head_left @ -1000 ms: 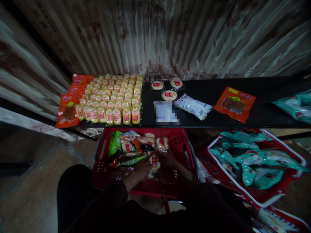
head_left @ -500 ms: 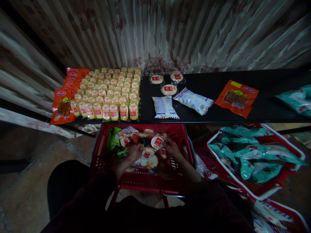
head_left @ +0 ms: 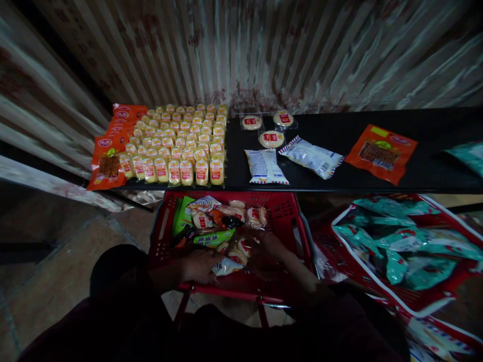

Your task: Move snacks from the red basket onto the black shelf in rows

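Observation:
My left hand (head_left: 202,265) lies low in the red basket (head_left: 281,201), fingers stretched towards a white and blue snack bag (head_left: 226,266) and touching its left side. My right hand (head_left: 266,244) is over a cluster of clear-wrapped round crackers (head_left: 241,251); its fingers are blurred and dim, so their grip does not show. Just above the left hand lies a green snack packet (head_left: 214,238). Farther back in the basket are more wrapped round crackers (head_left: 256,216), a dark item (head_left: 231,221) and a striped-edged bag (head_left: 204,203).
A black shelf (head_left: 324,133) runs behind the basket. On it stand rows of small wrapped cakes (head_left: 181,146), orange packets (head_left: 107,161), two white bags (head_left: 266,166), three round crackers (head_left: 271,139) and another orange packet (head_left: 381,153). At right, another basket (head_left: 341,213) holds teal bags (head_left: 400,236).
Both hands have moved nearer to me and lower in the basket. Round crackers that were by the right hand now lie towards the basket's back, and the green packet is more exposed. The view has shifted slightly.

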`<state>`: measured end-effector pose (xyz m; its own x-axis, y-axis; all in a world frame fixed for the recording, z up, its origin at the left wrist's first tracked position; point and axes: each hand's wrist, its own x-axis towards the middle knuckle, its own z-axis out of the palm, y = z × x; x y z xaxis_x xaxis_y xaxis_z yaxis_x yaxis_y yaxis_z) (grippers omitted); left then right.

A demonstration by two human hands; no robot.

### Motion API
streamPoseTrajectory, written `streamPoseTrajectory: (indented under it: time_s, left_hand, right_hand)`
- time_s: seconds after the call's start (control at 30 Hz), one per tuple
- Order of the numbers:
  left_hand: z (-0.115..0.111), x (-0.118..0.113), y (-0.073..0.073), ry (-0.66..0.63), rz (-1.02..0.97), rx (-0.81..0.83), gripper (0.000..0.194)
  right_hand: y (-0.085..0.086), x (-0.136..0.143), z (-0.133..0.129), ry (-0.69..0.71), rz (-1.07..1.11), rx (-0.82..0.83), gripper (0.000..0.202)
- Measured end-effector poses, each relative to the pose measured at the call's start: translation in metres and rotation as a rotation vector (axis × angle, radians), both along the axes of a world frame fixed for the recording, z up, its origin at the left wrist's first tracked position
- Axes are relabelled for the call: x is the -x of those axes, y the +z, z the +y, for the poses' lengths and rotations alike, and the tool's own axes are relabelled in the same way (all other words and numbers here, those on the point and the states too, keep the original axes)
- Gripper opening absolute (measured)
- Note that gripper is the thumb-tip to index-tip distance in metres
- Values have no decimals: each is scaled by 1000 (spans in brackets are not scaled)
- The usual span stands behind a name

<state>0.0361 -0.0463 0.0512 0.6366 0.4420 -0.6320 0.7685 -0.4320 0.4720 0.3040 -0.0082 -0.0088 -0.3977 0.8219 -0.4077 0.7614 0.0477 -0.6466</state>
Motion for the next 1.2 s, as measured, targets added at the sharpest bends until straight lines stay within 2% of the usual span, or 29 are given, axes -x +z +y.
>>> streamPoseTrajectory:
  time_s: [0.1, 0.17, 0.23, 0.3, 0.37, 0.4, 0.5, 0.6, 0.73, 0.83, 0.93, 1.03, 1.13, 1.2]
  left_hand:
    - [3, 2, -1, -46, -16, -30, 53]
    - [8, -3, -2, -44, -81, -147, 44]
    - [16, -9, -1, 29, -108, -299, 44]
    - [24, -13, -2, 180, -2, -376, 52]
    - [30, -14, -5, 282, 135, -331, 55]
    - [30, -15, -8, 271, 158, -281, 53]
    - [22, -20, -21, 107, 28, -169, 46]
    - [9, -26, -31, 83, -95, -132, 40]
    - [6, -26, -28, 59, -151, -76, 43]
    - [15, -22, -18, 50, -170, -93, 41]
    - [29, -18, -9, 41, -162, -132, 35]
    - [42, -15, -4, 65, -88, -161, 31]
    - [47, -13, -3, 30, -78, -119, 25]
    - [46, -13, -4, -2, -115, -112, 24]
  right_hand:
    - [-4, 8, 0, -22, 89, -38, 46]
    - [-10, 12, -2, -35, 118, -43, 53]
    - [-16, 15, -7, -13, 131, -9, 58]
    - [-21, 18, -12, -1, 123, 40, 59]
    - [-24, 19, -15, -9, 137, 66, 58]
    - [-25, 20, -15, -11, 165, 73, 59]
    - [-22, 23, -9, -39, 297, 82, 70]
    - [-16, 27, -1, -153, 454, 198, 85]
    - [-5, 36, 2, -314, 763, 509, 86]
    - [3, 39, 5, -522, 851, 515, 81]
    - [8, 36, 14, -645, 837, 407, 73]
    - [5, 31, 22, -670, 743, 285, 66]
    - [-8, 26, 20, -616, 622, 303, 62]
    - [-19, 23, 16, -494, 460, 300, 55]
